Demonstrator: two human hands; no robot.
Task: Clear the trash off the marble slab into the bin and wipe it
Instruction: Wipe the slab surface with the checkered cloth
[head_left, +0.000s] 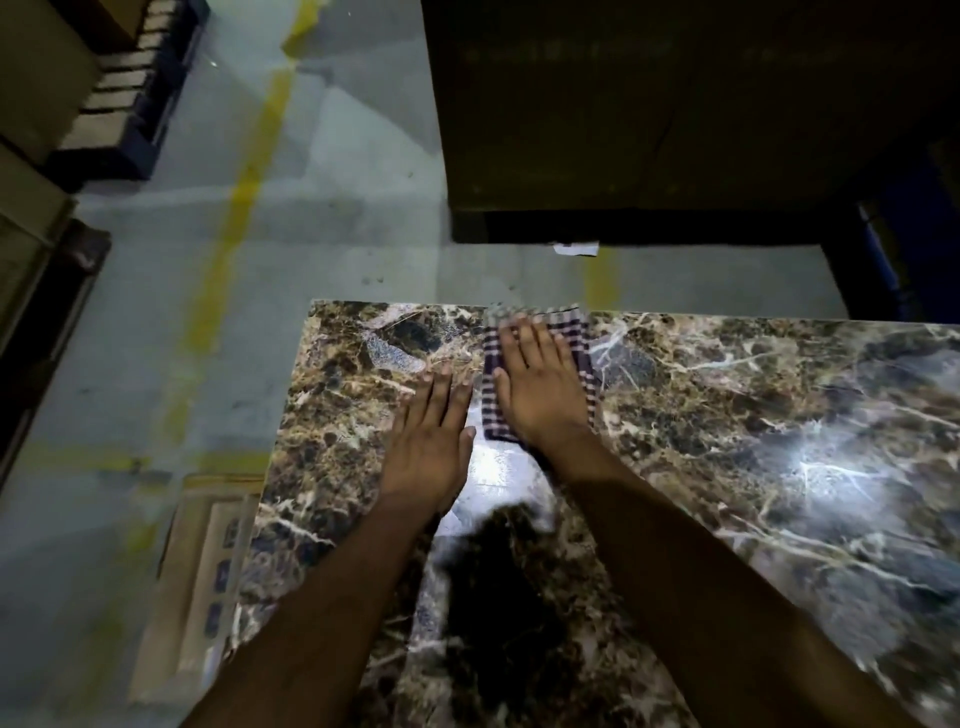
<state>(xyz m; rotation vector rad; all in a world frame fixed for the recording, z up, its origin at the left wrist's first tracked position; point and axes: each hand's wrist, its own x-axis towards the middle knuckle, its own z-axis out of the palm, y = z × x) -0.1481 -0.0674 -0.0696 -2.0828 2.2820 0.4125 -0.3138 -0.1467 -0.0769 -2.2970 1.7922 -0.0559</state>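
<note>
A brown and grey marble slab (727, 441) fills the lower right of the head view, with its far edge and left edge visible. A dark checked cloth (579, 338) lies flat near the far edge. My right hand (540, 389) presses palm-down on the cloth, fingers spread and a little blurred. My left hand (434, 441) rests flat on the bare marble just left of the cloth, fingers together, holding nothing. No trash shows on the slab, and no bin is in view.
A large cardboard box (675, 114) stands on the floor beyond the slab, with a white scrap (575, 249) at its base. A flat carton (208, 571) leans by the slab's left edge. Yellow floor lines (234, 234) and a pallet (135, 104) lie to the left.
</note>
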